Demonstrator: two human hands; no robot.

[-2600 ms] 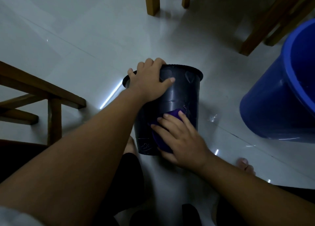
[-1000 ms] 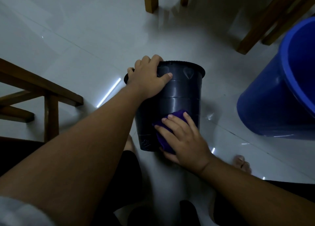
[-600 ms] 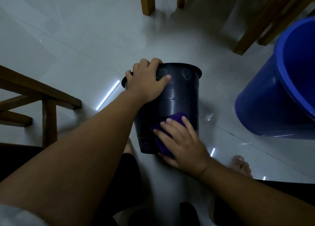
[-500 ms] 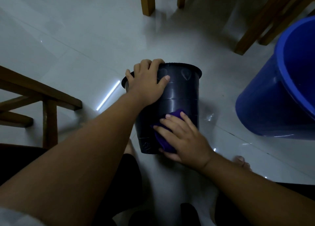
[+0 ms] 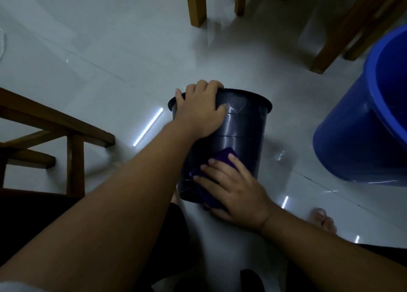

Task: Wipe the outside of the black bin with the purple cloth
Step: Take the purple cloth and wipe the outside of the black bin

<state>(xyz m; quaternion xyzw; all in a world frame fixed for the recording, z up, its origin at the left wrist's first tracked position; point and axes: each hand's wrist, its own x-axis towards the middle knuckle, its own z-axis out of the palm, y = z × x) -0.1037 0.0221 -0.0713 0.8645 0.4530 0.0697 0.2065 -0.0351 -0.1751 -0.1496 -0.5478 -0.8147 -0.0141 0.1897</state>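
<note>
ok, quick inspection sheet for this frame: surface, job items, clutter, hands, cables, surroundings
Surface: glossy pale tiled floor, light streaks reflected, grout lines visible.
Job's things: black bin upright on the floor; purple cloth pressed flat against its lower near wall.
Clutter: large blue bucket to the right of the bin, apart from it.
Grippers: left hand grips the bin's rim and upper wall; right hand lies spread on the cloth, pressing it to the bin.
Cables: nothing seen.
Surroundings: wooden furniture legs beyond the bin, a wooden frame at left; the person's bare foot at lower right. Dim lighting.
</note>
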